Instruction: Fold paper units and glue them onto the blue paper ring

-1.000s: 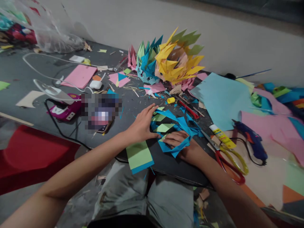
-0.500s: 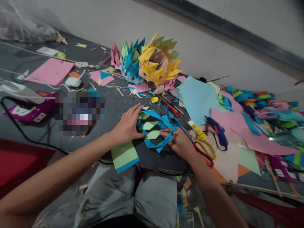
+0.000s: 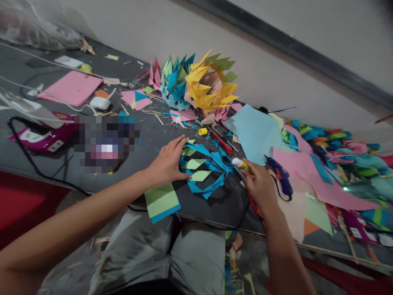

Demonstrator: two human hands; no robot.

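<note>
A ring of folded blue paper (image 3: 207, 191) with light green strips (image 3: 201, 176) inside lies near the table's front edge. My left hand (image 3: 168, 162) holds the ring's left side, thumb by the lower green strip and fingertips at the top. My right hand (image 3: 259, 184) is closed round a glue stick (image 3: 241, 164), just right of the ring; its white end points left. Under that hand lie red-handled scissors (image 3: 254, 203), partly hidden. Green and blue sheets (image 3: 162, 200) stick out over the front edge, below my left wrist.
Folded yellow paper work (image 3: 202, 88) stands at the back beside blue and green pieces. A glue gun (image 3: 281, 176) lies on paper sheets at the right. A purple power strip (image 3: 50, 137), cables and a pink stack (image 3: 72, 88) are at the left. Paper scraps litter the table.
My right hand has let go of the blue paper ring, moved right and taken hold of the glue stick, lifting it off the scissors. My left hand has stayed on the ring.
</note>
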